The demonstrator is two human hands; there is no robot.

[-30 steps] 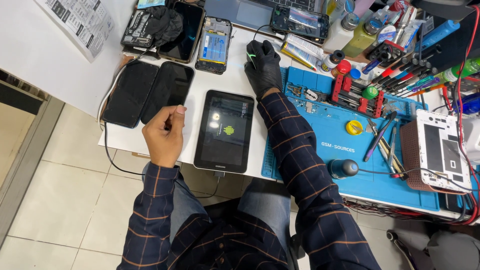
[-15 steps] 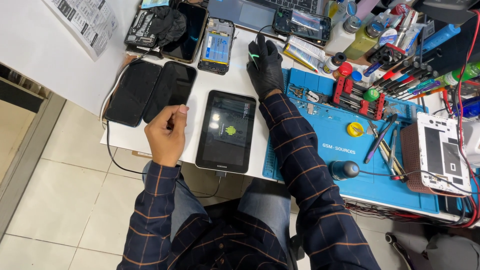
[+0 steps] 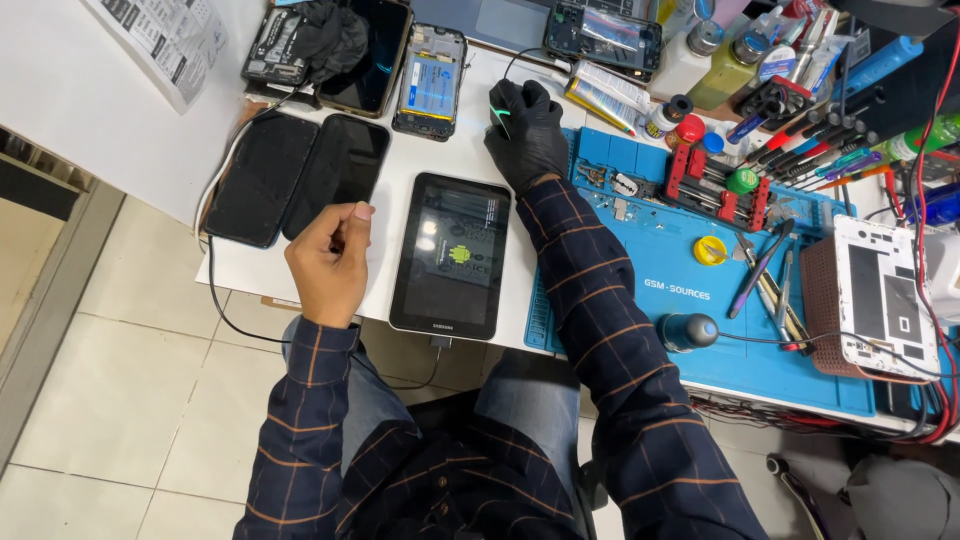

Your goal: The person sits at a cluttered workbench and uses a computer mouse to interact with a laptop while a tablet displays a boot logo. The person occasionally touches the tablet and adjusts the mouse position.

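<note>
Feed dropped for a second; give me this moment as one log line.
left hand: fist, over desk edge beside tablet | right hand: gloved, on mouse | tablet: flat, screen lit

Bare counter (image 3: 395, 165) runs as a narrow strip between the two dark phones (image 3: 300, 175) and the tablet (image 3: 452, 255). Behind, opened phones (image 3: 430, 68) crowd the back edge. To the right, the blue mat (image 3: 640, 250) is hemmed by tools (image 3: 765, 275), bottles (image 3: 720, 60) and a cabled white device (image 3: 880, 295).

The left hand (image 3: 328, 262) is bare, loosely curled, thumb up. The right hand (image 3: 527, 132), in a black glove, reaches forward with its plaid-sleeved arm outstretched, palm down.
</note>
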